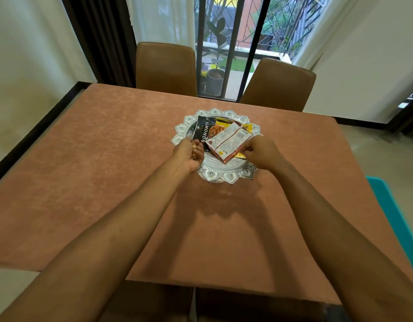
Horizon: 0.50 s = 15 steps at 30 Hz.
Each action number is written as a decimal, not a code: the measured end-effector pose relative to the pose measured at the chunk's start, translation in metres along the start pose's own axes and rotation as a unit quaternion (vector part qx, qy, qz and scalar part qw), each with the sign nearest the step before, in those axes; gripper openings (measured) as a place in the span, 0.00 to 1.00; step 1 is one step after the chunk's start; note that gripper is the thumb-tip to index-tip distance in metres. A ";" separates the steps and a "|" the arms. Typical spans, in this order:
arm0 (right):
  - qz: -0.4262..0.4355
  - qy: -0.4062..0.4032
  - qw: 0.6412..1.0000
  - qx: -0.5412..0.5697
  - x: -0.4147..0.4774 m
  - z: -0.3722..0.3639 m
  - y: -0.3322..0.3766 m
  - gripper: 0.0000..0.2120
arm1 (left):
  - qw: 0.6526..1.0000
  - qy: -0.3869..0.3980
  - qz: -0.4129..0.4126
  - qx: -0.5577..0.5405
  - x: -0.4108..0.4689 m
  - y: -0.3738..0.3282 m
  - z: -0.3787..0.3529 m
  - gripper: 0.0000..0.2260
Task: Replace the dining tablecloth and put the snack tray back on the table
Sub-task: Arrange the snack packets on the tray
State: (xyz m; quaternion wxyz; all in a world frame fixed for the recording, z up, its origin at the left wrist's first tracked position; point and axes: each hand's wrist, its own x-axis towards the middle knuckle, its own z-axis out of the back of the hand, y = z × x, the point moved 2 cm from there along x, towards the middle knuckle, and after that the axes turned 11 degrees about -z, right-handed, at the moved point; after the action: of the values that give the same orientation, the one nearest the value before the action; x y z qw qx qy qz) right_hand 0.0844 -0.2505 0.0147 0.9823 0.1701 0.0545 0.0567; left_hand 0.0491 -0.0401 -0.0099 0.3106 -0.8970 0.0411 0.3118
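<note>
Head cam: the silver snack tray (228, 176) sits about mid-table on the pinkish-brown tablecloth (103, 182), which covers the whole top. The left hand (189, 155) is curled round the tray's left rim and the right hand (261, 154) round the right rim. A black almonds packet (202, 131) and a white packet (228, 140) lie on it. Two brown chairs (166, 68) stand at the far side.
</note>
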 end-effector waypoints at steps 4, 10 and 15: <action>0.058 0.054 0.988 -0.135 -0.009 -0.013 -0.001 0.10 | 0.999 0.013 0.015 0.050 0.001 0.004 -0.004 0.19; 0.095 0.063 0.978 -0.173 -0.015 -0.029 0.012 0.07 | 0.994 0.022 0.018 0.107 0.000 0.006 -0.005 0.14; 0.131 0.109 0.969 -0.179 -0.020 -0.027 0.020 0.08 | 0.994 0.029 0.015 0.105 0.003 0.008 -0.005 0.16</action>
State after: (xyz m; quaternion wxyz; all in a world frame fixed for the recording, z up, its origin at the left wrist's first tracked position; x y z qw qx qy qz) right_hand 0.0598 -0.2250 -0.0022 0.9689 -0.0101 0.1277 0.2116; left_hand 0.0523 -0.0491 -0.0132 0.3974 -0.8673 0.0958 0.2840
